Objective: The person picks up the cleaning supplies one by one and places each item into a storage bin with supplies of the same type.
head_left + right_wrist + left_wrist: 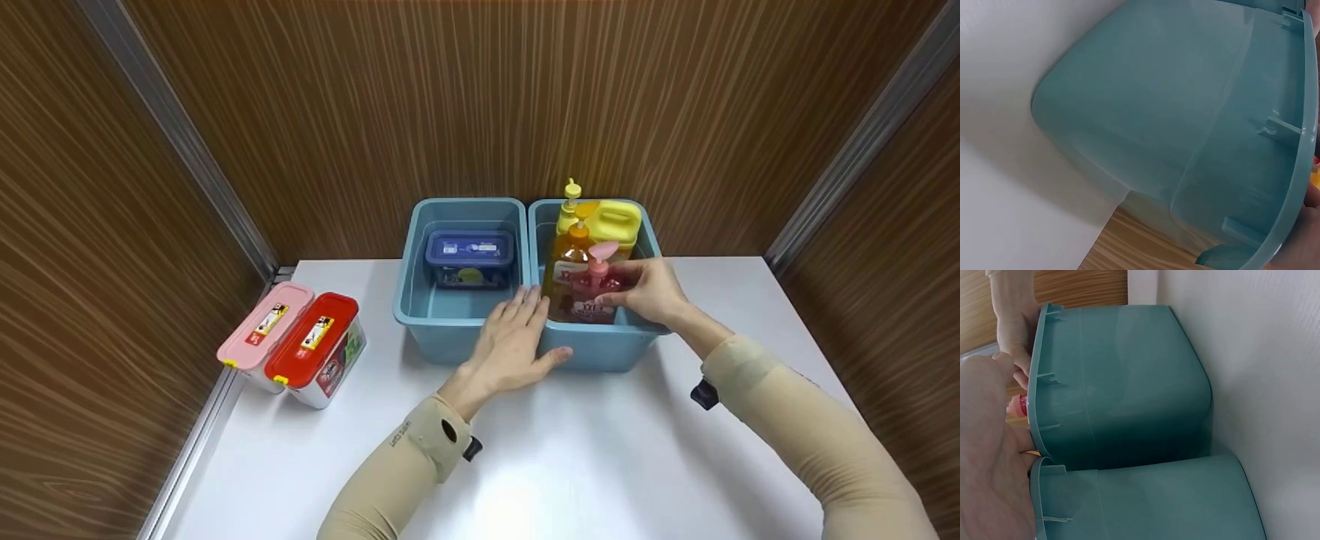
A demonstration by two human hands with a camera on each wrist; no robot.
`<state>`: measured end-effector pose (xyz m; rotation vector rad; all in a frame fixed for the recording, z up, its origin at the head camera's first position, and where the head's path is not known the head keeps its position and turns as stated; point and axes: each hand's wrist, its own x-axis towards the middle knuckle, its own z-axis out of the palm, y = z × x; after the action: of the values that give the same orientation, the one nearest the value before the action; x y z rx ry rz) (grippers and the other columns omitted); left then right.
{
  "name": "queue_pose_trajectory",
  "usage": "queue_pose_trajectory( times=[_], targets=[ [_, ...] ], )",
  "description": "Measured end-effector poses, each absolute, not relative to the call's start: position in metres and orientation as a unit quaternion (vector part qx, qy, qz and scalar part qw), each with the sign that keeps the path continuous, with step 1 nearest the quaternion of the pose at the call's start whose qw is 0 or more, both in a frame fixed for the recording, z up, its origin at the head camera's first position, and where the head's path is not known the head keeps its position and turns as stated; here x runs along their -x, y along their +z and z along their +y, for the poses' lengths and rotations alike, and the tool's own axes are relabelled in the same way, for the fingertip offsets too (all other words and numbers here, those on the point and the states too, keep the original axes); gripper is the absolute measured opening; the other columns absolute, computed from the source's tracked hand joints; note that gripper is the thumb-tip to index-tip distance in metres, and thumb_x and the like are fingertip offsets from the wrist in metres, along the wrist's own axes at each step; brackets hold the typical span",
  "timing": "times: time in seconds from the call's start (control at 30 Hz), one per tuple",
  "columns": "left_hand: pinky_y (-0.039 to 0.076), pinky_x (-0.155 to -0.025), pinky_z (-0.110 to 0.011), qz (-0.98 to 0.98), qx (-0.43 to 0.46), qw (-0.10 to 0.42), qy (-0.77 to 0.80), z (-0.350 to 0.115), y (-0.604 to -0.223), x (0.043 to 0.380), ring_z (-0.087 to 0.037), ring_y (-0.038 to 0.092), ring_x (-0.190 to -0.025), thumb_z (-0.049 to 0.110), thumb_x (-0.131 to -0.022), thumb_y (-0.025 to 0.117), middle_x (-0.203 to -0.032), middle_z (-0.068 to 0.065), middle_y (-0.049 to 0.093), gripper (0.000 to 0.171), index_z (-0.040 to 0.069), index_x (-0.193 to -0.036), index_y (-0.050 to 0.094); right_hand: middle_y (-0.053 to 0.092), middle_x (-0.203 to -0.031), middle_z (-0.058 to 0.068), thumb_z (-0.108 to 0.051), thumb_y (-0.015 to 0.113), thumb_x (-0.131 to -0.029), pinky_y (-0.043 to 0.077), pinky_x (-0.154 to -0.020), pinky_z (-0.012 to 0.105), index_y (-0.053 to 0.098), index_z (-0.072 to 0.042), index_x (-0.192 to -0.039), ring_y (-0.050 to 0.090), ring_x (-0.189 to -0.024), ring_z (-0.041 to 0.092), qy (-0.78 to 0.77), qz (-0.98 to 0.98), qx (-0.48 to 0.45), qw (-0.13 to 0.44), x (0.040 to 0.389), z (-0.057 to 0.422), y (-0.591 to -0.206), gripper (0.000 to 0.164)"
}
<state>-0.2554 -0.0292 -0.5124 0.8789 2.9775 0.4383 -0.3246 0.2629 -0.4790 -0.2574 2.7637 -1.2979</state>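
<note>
Two teal bins stand side by side in the head view, the left bin and the right bin. My right hand reaches over the right bin's front and grips a red pump bottle with a pink pump, upright inside it. Behind that bottle are an orange pump bottle, a yellow pump bottle and a yellow jug. My left hand rests with extended fingers on the front rims where the bins meet. Its palm shows in the left wrist view.
A dark blue lidded box sits in the left bin. To the left on the white table are a pink-lidded container and a red-lidded container. Wood-grain panels enclose the table at the back and sides.
</note>
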Motion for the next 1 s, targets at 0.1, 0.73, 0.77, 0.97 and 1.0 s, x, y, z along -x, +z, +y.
queue_pose_trajectory(
  times=[0.1, 0.73, 0.77, 0.97, 1.0],
  targets=[
    [0.019, -0.145, -0.055, 0.949, -0.281, 0.003, 0.140, -0.029, -0.513, 0.255, -0.032, 0.010, -0.180, 0.078, -0.111, 0.035, -0.191, -0.014, 0.013, 0.098, 0.009, -0.180, 0.022, 0.082, -0.137, 0.019, -0.016, 0.091, -0.096, 0.066, -0.102, 0.029, 0.076, -0.006, -0.144, 0.080, -0.122, 0.034, -0.417, 0.903, 0.089, 0.051, 0.325, 0.265, -0.478, 0.051],
    [0.022, -0.144, -0.057, 0.946, -0.285, -0.007, 0.152, -0.028, -0.511, 0.256, -0.033, 0.013, -0.179, 0.074, -0.111, 0.042, -0.190, -0.014, 0.015, 0.096, 0.008, -0.179, 0.026, 0.080, -0.138, 0.022, -0.020, 0.092, -0.095, 0.062, -0.111, 0.057, 0.074, -0.001, -0.144, 0.079, -0.127, 0.042, -0.388, 0.916, 0.099, 0.030, 0.318, 0.292, -0.461, 0.056],
    [0.022, -0.144, -0.057, 0.946, -0.286, -0.006, 0.150, -0.028, -0.511, 0.256, -0.033, 0.013, -0.179, 0.075, -0.111, 0.041, -0.190, -0.014, 0.015, 0.097, 0.008, -0.179, 0.026, 0.080, -0.138, 0.022, -0.020, 0.092, -0.095, 0.063, -0.111, 0.057, 0.074, -0.001, -0.145, 0.079, -0.127, 0.042, -0.388, 0.916, 0.098, 0.032, 0.318, 0.292, -0.460, 0.056],
    [0.022, -0.144, -0.056, 0.949, -0.282, -0.004, 0.137, -0.028, -0.512, 0.256, -0.034, 0.014, -0.179, 0.077, -0.111, 0.038, -0.190, -0.013, 0.014, 0.098, 0.008, -0.180, 0.024, 0.080, -0.138, 0.022, -0.024, 0.090, -0.098, 0.068, -0.104, 0.039, 0.074, -0.002, -0.145, 0.080, -0.124, 0.039, -0.387, 0.917, 0.092, 0.033, 0.314, 0.295, -0.458, 0.055],
    [0.023, -0.144, -0.056, 0.950, -0.282, -0.004, 0.135, -0.028, -0.512, 0.256, -0.034, 0.014, -0.179, 0.077, -0.111, 0.038, -0.190, -0.013, 0.014, 0.098, 0.008, -0.180, 0.024, 0.080, -0.138, 0.022, -0.024, 0.090, -0.098, 0.068, -0.101, 0.033, 0.074, -0.002, -0.145, 0.079, -0.124, 0.039, -0.386, 0.917, 0.092, 0.032, 0.313, 0.295, -0.457, 0.054]
  ],
)
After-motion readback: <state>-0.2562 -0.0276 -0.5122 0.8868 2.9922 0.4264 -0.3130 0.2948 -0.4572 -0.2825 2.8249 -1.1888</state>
